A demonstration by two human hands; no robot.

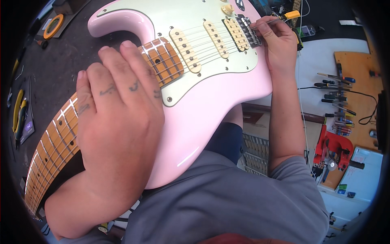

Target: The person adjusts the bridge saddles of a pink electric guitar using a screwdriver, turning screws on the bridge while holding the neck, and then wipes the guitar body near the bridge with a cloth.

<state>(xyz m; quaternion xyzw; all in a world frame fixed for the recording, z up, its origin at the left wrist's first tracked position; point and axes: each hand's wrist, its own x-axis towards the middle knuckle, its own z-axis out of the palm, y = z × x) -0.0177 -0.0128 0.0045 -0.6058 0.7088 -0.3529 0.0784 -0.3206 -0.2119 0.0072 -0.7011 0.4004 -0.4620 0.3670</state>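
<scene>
A pink electric guitar with a pale pickguard lies across in front of me, its maple neck running to the lower left. My left hand rests over the strings and fretboard near the body, fingers stretched out and holding nothing. At the upper right, my right hand pinches the thin shaft of a yellow-handled screwdriver. The shaft's tip reaches the metal bridge; exactly what it touches there is too small to tell. Cream pickups sit under the strings.
Yellow-handled pliers and a roll of orange tape lie on the dark bench at left. To the right, a wooden board holds several screwdrivers, with a red vise-like tool below. A pale cord hangs beside my right arm.
</scene>
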